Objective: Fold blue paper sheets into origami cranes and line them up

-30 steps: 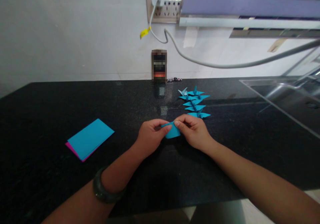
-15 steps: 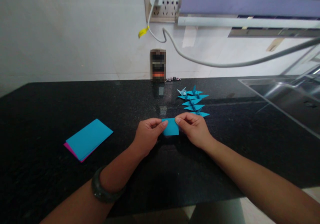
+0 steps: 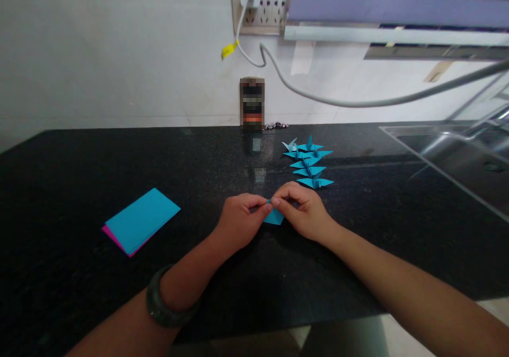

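Note:
A small folded piece of blue paper is pinched between my two hands above the dark countertop. My left hand grips its left upper part with thumb and fingers. On the other side, my right hand pinches the top, its thumb tip close to the left thumb. The hands cover much of the paper, so only its lower part shows. Just beyond my right hand stand several folded blue paper cranes, grouped together. The one at the back left looks paler.
Blue sheets with a pink sheet beneath lie at the left. A phone-like object, blurred out, leans on the wall beside a beaded strap. A grey cable hangs from a socket. At right is a metal sink.
My hands have come closer together and the thumbs now nearly meet. The blue paper, which showed as a flat rectangle, is now bent or turned, with slanted edges.

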`<state>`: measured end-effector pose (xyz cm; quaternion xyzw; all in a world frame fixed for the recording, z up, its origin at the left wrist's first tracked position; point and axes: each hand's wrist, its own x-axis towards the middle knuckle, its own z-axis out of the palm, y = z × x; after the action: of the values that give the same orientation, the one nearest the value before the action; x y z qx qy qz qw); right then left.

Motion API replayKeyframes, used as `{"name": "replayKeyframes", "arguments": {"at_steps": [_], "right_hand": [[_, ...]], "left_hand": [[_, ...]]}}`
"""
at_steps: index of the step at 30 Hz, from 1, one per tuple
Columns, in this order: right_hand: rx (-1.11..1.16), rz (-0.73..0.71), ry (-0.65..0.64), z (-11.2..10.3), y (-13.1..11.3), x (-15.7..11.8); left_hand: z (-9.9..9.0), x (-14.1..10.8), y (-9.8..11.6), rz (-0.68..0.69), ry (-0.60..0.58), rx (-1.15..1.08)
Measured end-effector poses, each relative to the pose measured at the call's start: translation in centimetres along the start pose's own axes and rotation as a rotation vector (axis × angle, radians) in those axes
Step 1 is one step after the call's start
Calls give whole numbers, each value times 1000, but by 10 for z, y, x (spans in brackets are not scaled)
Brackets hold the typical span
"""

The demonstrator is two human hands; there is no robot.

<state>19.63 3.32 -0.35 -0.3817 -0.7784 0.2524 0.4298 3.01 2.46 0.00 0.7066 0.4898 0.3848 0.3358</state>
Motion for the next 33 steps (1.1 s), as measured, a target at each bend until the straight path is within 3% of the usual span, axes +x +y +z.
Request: {"name": "replayKeyframes", "arguments": {"at_steps": [5,11,19,23,28,33], "right_hand": [[13,66,8,1,1,0],[113,245,182,2,3,-1],[183,371,277,3,3,2],[203,360,196,10,0,1],[238,342,105,12,2,1],[196,313,40,10,1,1]], "left_hand": [[1,-1,-2,12,-37,47],[1,-1,-2,-42,-80,66],[2,1,-4,-63,-54,16],[3,2,-6,-95,-48,-132],[0,4,-2,-115,6,-97],[0,3,0,-104,-36,-99]]}}
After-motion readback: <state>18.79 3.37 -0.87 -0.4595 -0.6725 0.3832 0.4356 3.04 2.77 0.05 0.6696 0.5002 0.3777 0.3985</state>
